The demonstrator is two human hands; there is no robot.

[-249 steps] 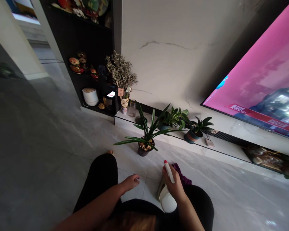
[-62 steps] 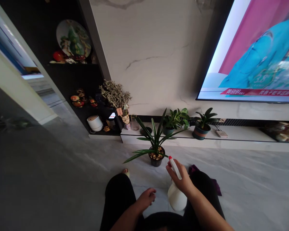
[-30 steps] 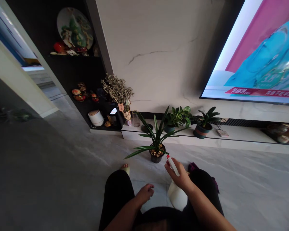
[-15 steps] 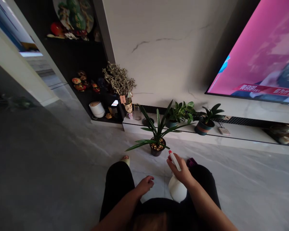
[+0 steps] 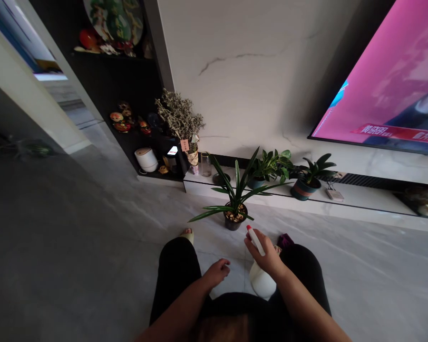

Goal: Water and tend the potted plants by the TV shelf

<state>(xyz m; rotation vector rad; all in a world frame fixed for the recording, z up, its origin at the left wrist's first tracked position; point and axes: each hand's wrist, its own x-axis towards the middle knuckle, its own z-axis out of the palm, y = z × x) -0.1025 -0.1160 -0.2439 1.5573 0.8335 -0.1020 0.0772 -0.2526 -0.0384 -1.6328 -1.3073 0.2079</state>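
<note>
My right hand [image 5: 267,256] is wrapped round the neck of a white spray bottle [image 5: 262,282] with a red nozzle tip, which points toward a potted plant [image 5: 235,209] with long green leaves in a black pot on the floor just ahead. My left hand [image 5: 217,271] hangs between my knees with its fingers loosely curled and nothing visible in it. I squat in dark trousers; one foot [image 5: 187,234] shows at the front left.
A purple cloth [image 5: 284,240] lies on the floor by my right knee. A low white ledge [image 5: 360,199] carries two more potted plants [image 5: 305,183], a glass jar and a dried bouquet. Dark shelves with ornaments stand left; a large screen [image 5: 392,90] glows at the right.
The view has shifted slightly; my right hand with the bottle sits a little lower and left. My left hand has barely moved. The picture on the screen has changed.
</note>
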